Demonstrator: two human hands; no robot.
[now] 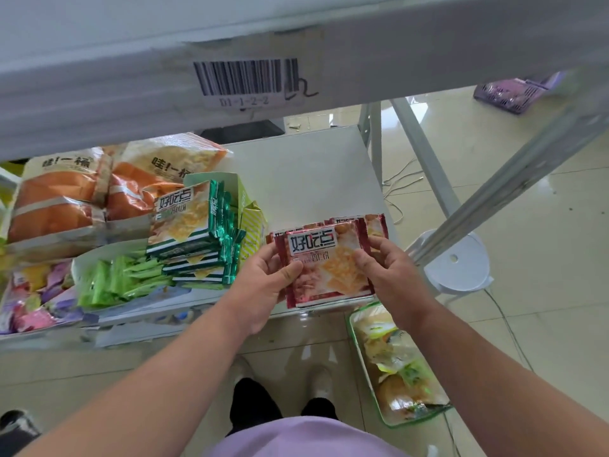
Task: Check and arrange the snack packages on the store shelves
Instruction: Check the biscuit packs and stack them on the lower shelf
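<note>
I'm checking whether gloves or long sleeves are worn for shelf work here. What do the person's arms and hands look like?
Both forearms are bare up to the frame's edge: no sleeves show on them. The left hand and right hand wear no gloves, and no rings, watch or bracelets show. The nails look short and plain. A lilac top shows at the bottom, with dark trousers below.

One head-worn camera, wide-angle. Looks steeply down and forward, close under the grey metal upper shelf edge (pixel 296 37), onto the white lower shelf board (pixel 306 173) and glossy beige tiled floor (pixel 527 225).
</note>
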